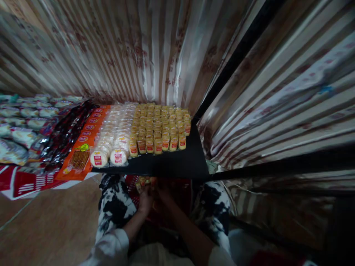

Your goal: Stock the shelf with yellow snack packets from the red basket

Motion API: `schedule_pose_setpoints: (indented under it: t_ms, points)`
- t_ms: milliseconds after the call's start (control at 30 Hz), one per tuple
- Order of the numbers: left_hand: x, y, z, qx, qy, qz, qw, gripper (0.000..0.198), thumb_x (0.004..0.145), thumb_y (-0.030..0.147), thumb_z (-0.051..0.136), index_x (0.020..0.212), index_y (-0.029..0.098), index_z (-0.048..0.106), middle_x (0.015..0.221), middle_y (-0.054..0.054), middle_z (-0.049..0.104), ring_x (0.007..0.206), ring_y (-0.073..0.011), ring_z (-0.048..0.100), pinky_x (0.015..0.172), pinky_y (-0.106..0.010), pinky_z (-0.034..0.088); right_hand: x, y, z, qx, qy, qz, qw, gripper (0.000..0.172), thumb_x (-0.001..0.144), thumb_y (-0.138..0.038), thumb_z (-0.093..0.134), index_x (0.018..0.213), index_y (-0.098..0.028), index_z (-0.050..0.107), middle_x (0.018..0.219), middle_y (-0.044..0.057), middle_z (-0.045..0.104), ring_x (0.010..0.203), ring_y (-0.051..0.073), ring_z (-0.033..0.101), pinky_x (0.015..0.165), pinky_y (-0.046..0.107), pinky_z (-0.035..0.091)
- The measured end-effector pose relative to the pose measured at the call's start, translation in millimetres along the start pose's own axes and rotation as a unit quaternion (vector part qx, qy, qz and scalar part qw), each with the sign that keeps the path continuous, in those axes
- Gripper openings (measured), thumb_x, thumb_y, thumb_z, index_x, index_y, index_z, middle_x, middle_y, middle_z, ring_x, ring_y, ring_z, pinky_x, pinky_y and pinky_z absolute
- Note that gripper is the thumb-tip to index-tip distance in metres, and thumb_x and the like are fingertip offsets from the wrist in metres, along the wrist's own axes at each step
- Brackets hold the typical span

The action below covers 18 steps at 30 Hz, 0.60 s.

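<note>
Low between my knees, just under the front edge of the black shelf (177, 164), both hands are close together over a red basket (183, 190). My left hand (145, 199) is closed on small yellow wrapped snack packs (144, 181). Beside it, my right hand (163, 192) is curled inward near the same packs; its fingertips are in shadow, and what they hold cannot be made out. On the shelf above, rows of matching yellow snack packs (158, 129) stand upright, with red labels on the front ones.
Left of the yellow packs lie round white wrapped cakes (118, 157), an orange packet strip (79, 159), dark shiny packets (65, 135) and white-blue packets (22, 136). A black post (235, 62) rises at the shelf's right corner. Striped curtains (155, 48) hang behind.
</note>
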<state>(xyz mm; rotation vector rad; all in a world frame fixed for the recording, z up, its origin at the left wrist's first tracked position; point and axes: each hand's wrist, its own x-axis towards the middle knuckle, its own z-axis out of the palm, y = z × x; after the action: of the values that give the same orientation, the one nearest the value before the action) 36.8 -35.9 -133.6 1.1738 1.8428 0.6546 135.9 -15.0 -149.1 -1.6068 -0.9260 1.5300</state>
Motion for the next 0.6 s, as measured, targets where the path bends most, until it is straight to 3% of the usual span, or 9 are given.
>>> schedule_pose_setpoints:
  t_ms: [133,267,400,600]
  points:
    - [-17,14,-11.7,-0.023,-0.026,-0.018,0.999,0.021,0.077,0.017,0.048,0.091,0.016,0.063,0.099,-0.009,0.068,0.094,-0.0175,0.062,0.088,-0.030,0.045,-28,-17,-16,0.013,-0.004,0.025,1.000,0.036,0.067,-0.039,0.064,0.097,-0.019,0.065,0.094,0.008,0.071,0.089,0.024,0.065,0.078,0.036,0.052]
    - [-28,28,-19.1,-0.043,-0.048,-0.040,0.997,0.018,0.078,0.023,0.048,0.089,0.016,0.061,0.083,-0.005,0.068,0.080,-0.0159,0.064,0.075,-0.025,0.047,-51,-29,-34,-0.022,-0.003,-0.026,0.999,0.039,0.066,-0.038,0.066,0.099,-0.018,0.066,0.104,0.009,0.069,0.100,0.027,0.062,0.087,0.040,0.049]
    - [-39,49,-21.4,-0.069,-0.090,0.017,0.993,0.016,0.075,0.020,0.049,0.085,0.014,0.061,0.076,-0.003,0.067,0.074,-0.0153,0.063,0.068,-0.023,0.047,-67,-41,-54,-0.077,0.002,-0.088,0.993,0.037,0.067,-0.028,0.061,0.102,-0.017,0.066,0.110,0.011,0.067,0.104,0.027,0.060,0.093,0.043,0.045]
    - [-54,100,-26.8,-0.090,-0.074,0.135,0.984,0.025,0.073,0.020,0.051,0.095,0.017,0.060,0.089,-0.005,0.067,0.084,-0.0169,0.062,0.077,-0.026,0.047,-82,-85,-84,-0.154,0.004,-0.166,0.974,0.039,0.073,-0.025,0.053,0.110,-0.019,0.063,0.112,0.008,0.066,0.104,0.025,0.060,0.095,0.040,0.043]
